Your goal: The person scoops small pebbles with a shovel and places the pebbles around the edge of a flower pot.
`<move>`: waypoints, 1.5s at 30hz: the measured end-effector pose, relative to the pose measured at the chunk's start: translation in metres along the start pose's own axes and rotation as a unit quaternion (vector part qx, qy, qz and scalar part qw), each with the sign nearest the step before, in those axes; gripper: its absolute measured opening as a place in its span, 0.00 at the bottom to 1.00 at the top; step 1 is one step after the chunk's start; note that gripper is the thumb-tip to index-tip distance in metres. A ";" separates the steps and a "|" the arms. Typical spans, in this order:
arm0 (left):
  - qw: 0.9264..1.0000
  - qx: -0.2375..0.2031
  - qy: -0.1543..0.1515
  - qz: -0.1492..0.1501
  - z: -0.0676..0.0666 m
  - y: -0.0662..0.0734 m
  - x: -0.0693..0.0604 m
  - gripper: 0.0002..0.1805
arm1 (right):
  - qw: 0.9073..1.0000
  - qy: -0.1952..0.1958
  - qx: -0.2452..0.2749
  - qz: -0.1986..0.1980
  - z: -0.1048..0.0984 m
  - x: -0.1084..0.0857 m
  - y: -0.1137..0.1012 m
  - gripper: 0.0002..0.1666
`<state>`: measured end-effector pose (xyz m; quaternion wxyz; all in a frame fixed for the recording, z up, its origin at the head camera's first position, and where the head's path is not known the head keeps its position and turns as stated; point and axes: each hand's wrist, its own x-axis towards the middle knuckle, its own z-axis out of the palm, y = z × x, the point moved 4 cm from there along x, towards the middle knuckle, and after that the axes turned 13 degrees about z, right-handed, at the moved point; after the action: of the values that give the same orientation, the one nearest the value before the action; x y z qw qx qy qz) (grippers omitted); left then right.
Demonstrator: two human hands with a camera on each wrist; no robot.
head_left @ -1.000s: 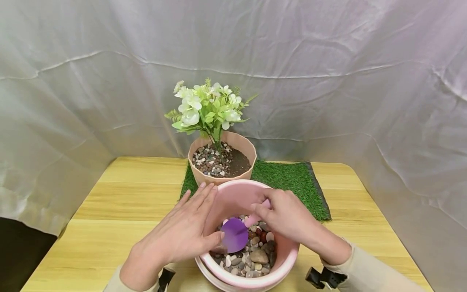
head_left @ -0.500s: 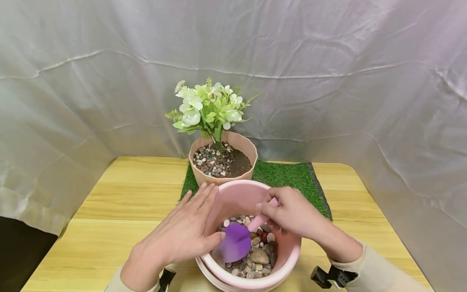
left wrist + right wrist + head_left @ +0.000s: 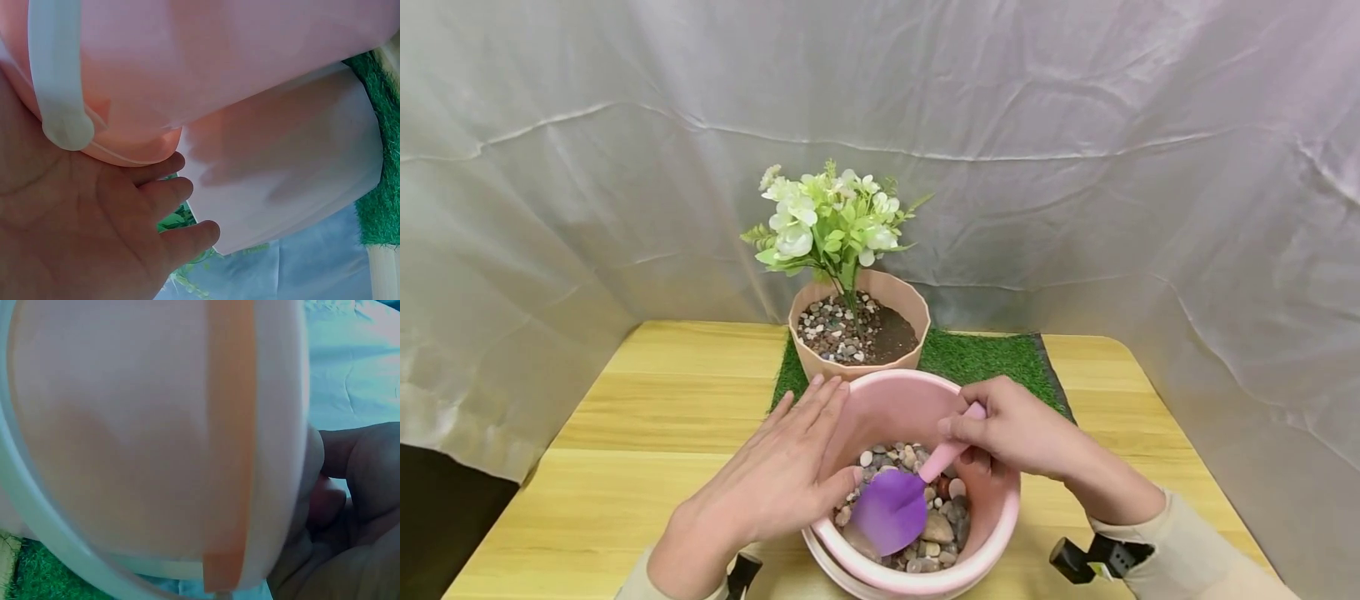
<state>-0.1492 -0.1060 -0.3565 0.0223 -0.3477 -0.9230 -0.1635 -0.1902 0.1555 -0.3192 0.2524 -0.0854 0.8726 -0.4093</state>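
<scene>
A pink bucket [image 3: 992, 533] with pebbles [image 3: 934, 550] inside stands at the table's front. My right hand [image 3: 1026, 429] grips the pink handle of a purple scoop [image 3: 891, 510], whose blade lies over the stones, tilted down to the left. On the bucket's left rim rests my left hand [image 3: 767, 475], its fingers straight and the thumb over the inside. In the left wrist view, the left palm [image 3: 81, 212] lies against the bucket [image 3: 137, 56] near its white handle. The right wrist view has the right hand [image 3: 350, 519] partly hidden behind the bucket's wall [image 3: 125, 437].
Behind the bucket, a peach pot [image 3: 857, 367] holds soil, small stones and a white-flowered plant [image 3: 835, 221]. Green turf matting [image 3: 992, 362] lies under the pot on the wooden table [image 3: 662, 417]. Grey cloth [image 3: 1037, 167] hangs around the back and sides.
My right hand has moved to the right and slightly up. The scoop's blade has shifted down and a little right over the pebbles. My left hand has stayed on the rim.
</scene>
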 end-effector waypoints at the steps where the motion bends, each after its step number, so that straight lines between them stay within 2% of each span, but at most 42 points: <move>1: 1.000 -0.001 0.001 -0.001 0.000 0.000 0.000 0.51 | 1.000 -0.001 0.014 0.003 -0.002 0.000 0.001 0.14; 5: 1.000 -0.002 0.003 0.000 0.000 0.000 0.000 0.49 | 0.997 -0.010 0.080 0.012 -0.009 -0.001 0.007 0.16; 8: 1.000 -0.004 0.007 0.002 0.000 0.000 0.000 0.49 | 0.993 -0.019 0.111 0.014 -0.013 -0.001 0.011 0.16; 20: 1.000 -0.007 0.003 0.004 -0.001 0.000 0.000 0.49 | 0.987 -0.054 0.148 0.016 -0.020 -0.004 0.024 0.16; 29: 1.000 0.001 0.005 0.010 -0.003 0.000 0.000 0.48 | 0.979 -0.070 0.190 0.015 -0.032 -0.010 0.036 0.13; 35: 1.000 0.007 0.005 0.013 -0.002 0.001 -0.001 0.49 | 0.978 -0.052 0.204 0.013 -0.043 -0.015 0.041 0.14; 45: 1.000 0.001 0.004 0.009 -0.001 0.001 0.000 0.49 | 0.974 0.014 0.226 0.014 -0.063 -0.016 0.044 0.16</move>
<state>-0.1485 -0.1053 -0.3555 0.0276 -0.3553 -0.9199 -0.1634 -0.2057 0.2318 -0.3125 0.2584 -0.0083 0.7620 -0.5938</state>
